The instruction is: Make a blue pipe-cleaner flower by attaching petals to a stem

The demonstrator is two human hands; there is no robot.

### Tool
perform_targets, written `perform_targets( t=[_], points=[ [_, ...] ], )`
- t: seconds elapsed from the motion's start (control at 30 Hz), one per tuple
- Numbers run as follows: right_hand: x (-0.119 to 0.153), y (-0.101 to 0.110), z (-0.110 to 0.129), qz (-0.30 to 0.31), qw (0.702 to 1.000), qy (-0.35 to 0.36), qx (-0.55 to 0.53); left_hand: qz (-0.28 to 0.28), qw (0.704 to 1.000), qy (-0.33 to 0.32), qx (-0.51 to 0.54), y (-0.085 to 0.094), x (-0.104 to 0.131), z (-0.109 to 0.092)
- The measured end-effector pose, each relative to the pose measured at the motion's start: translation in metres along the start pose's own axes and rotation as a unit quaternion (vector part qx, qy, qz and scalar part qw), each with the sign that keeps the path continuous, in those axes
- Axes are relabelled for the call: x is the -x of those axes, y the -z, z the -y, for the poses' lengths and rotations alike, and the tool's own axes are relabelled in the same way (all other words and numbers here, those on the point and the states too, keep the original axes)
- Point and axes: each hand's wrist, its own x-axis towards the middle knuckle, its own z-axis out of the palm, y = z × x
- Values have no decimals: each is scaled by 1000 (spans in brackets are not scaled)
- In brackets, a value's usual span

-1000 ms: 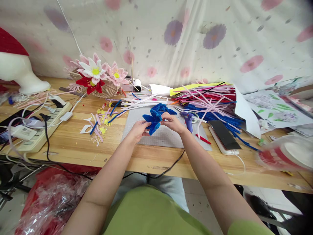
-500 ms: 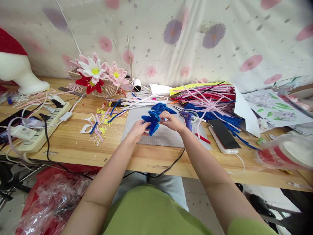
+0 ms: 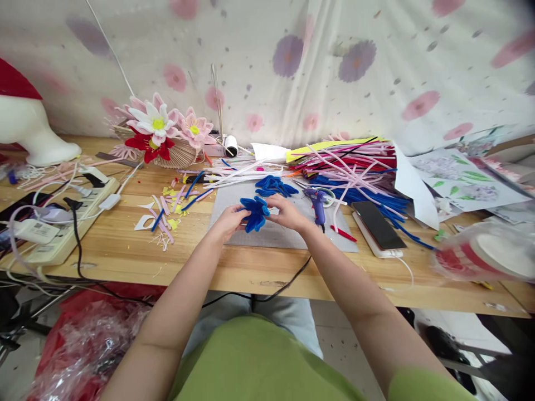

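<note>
over the grey mat, left hand and right hand pinch the blue flower from opposite sides; light fingertips should spare its petals.

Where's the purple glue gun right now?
In the head view, the purple glue gun lies on the grey mat, at right, between the right hand and the black phone.
</note>
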Motion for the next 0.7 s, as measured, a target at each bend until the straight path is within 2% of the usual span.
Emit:
perform_targets(
  t=[0.13,0.3,0.7],
  points=[
    [1,-13,-5,-50,998,-8,21,-34,999,-11,10,2,-5,-1],
    [4,-31,-11,-83,995,-14,52,-31,999,-33,21,9,-13,7],
    [5,-39,-5,-69,988,-14,138,-79,990,-114,16,9,-21,22]
  ],
)
